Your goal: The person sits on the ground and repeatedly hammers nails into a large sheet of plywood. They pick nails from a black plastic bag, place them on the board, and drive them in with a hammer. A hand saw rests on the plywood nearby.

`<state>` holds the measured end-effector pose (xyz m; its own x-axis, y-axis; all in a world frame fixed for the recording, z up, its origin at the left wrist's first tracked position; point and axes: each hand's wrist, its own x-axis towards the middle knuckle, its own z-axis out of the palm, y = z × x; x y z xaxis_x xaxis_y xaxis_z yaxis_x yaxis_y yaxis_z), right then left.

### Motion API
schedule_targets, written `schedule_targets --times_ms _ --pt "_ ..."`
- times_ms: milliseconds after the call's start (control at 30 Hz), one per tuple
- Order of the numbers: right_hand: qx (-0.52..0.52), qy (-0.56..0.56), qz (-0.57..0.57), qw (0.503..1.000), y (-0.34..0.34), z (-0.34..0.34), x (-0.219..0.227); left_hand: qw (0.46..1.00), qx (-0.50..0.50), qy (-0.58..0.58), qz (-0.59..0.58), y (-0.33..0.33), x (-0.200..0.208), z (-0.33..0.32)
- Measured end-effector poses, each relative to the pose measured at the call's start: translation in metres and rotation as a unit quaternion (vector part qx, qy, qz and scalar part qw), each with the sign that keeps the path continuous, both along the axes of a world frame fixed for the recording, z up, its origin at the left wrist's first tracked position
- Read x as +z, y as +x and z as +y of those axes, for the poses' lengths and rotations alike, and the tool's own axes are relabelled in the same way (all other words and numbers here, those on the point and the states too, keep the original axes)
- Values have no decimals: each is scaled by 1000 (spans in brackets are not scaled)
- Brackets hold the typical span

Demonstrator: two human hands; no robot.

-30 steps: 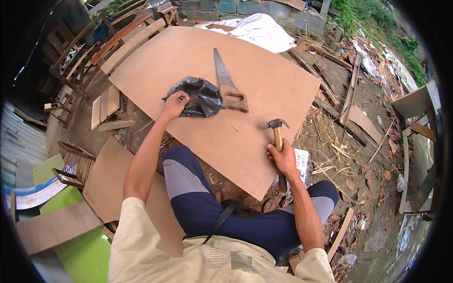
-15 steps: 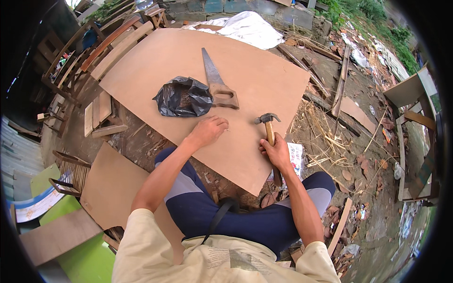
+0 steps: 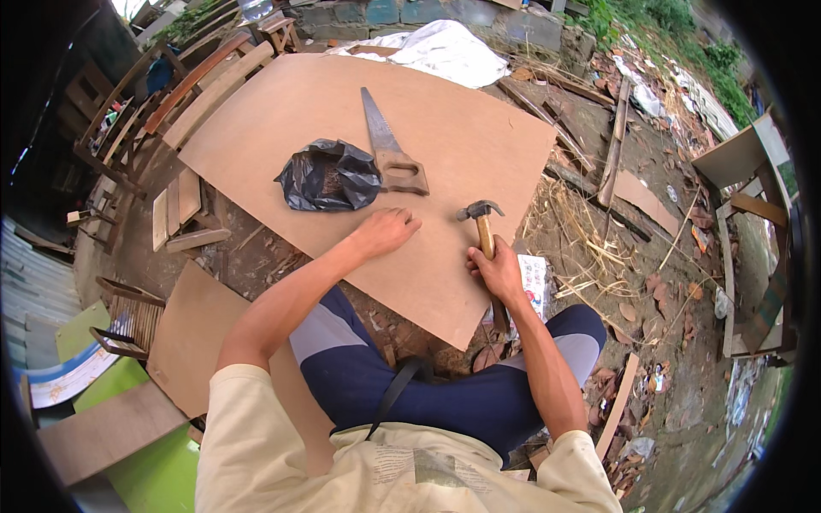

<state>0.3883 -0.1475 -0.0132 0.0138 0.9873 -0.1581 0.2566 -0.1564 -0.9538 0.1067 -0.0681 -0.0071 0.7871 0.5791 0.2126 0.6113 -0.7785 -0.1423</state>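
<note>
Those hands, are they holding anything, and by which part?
The right hand holds the hammer by its wooden handle; I can't tell about the left hand.

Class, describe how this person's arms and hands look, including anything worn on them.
The left hand and right hand are bare, without gloves. No watch or bracelet shows on either wrist. The forearms are uncovered, below the loose, short cream sleeves of a T-shirt.
</note>
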Motion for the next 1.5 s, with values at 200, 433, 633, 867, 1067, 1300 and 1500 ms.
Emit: schedule_targets --times_ms 200,433,633,867,1067,1300,1500 --pt "-1 9 8 1000 -1 1 -2 999 27 -18 -11 2 -7 -4" --pt "0 16 2 1000 0 -4 -2 955 211 -25 -208 -27 28 -22" --pt "-2 8 -9 1000 3 -4 0 900 281 76 -325 -82 49 6" --pt "-2 22 16 1000 -10 -5 5 818 458 101 -333 -130 46 45" --pt "-48 22 92 994 3 -6 12 872 229 -3 -433 9 56 -16" --pt "-122 33 190 974 15 -10 20 879 135 -221 -401 132 6 -74" --pt "-145 10 158 977 34 -16 20 856 153 -284 -405 162 2 -77"
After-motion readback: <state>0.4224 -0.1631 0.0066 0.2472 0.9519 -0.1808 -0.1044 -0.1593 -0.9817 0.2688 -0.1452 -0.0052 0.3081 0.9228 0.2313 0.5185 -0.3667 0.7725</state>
